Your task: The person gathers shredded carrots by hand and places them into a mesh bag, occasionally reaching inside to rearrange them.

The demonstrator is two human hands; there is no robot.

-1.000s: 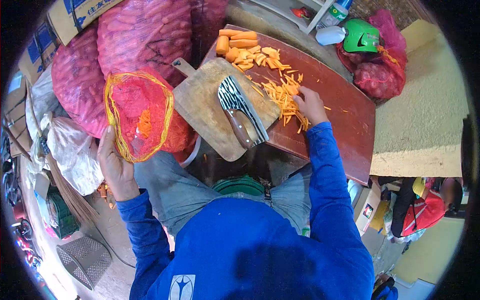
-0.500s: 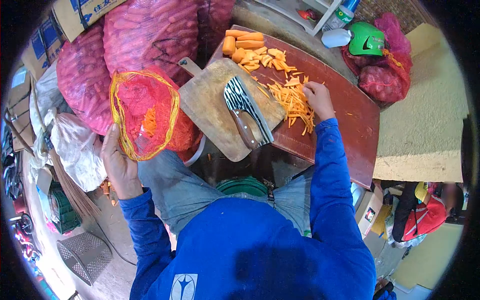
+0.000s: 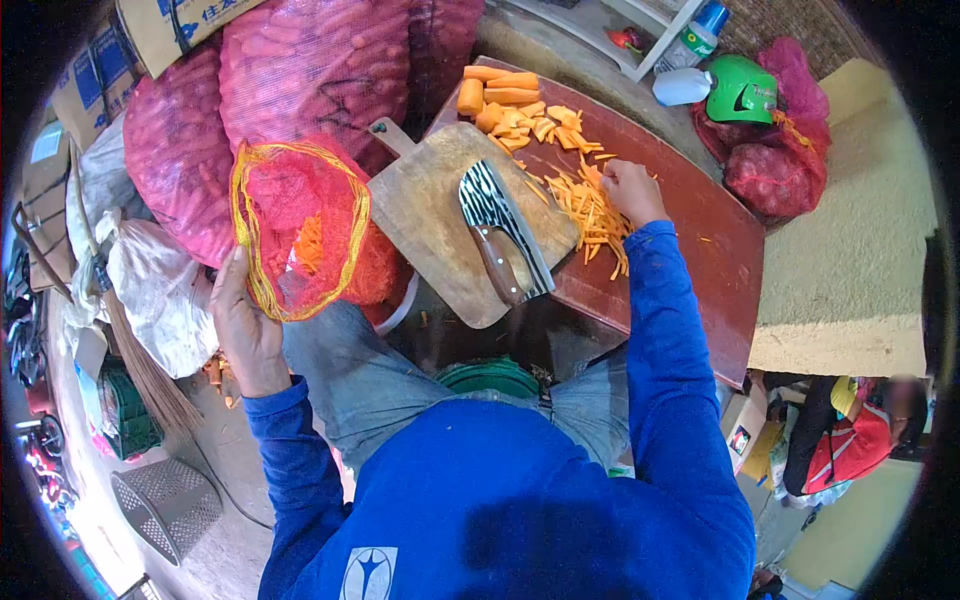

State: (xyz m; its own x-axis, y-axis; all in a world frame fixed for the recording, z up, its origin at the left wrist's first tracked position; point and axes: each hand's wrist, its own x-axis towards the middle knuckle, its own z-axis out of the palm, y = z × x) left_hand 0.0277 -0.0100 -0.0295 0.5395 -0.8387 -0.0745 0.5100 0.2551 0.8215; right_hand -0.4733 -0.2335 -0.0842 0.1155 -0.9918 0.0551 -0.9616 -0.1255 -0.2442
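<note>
My left hand [image 3: 247, 330] grips the yellow rim of a red mesh bag [image 3: 350, 165], holding its mouth open. Some orange carrot shreds [image 3: 309, 243] lie inside the bag. On the red-brown table [image 3: 715, 270], my right hand [image 3: 634, 194] is closed at the edge of a heap of carrot strips [image 3: 592, 225], its fingertips curled over them. Between the hands, a knife [image 3: 497, 230] with a zebra-striped blade and wooden handle rests on a wooden cutting board [image 3: 420, 195]. Behind the strips lie carrot slices [image 3: 520, 125] and thicker carrot pieces [image 3: 513, 82].
Large pink mesh sacks of carrots [image 3: 315, 75] stand at the far left. A green helmet [image 3: 741, 88], a plastic bottle [image 3: 692, 45] and a red mesh bag of bulbs [image 3: 775, 177] sit behind the table. A grey basket [image 3: 168, 505] is on the floor; another person [image 3: 850, 440] is at lower right.
My right hand's fingers have curled in more tightly at the carrot strips. The whole view has shifted slightly. My left hand still holds the mesh bag.
</note>
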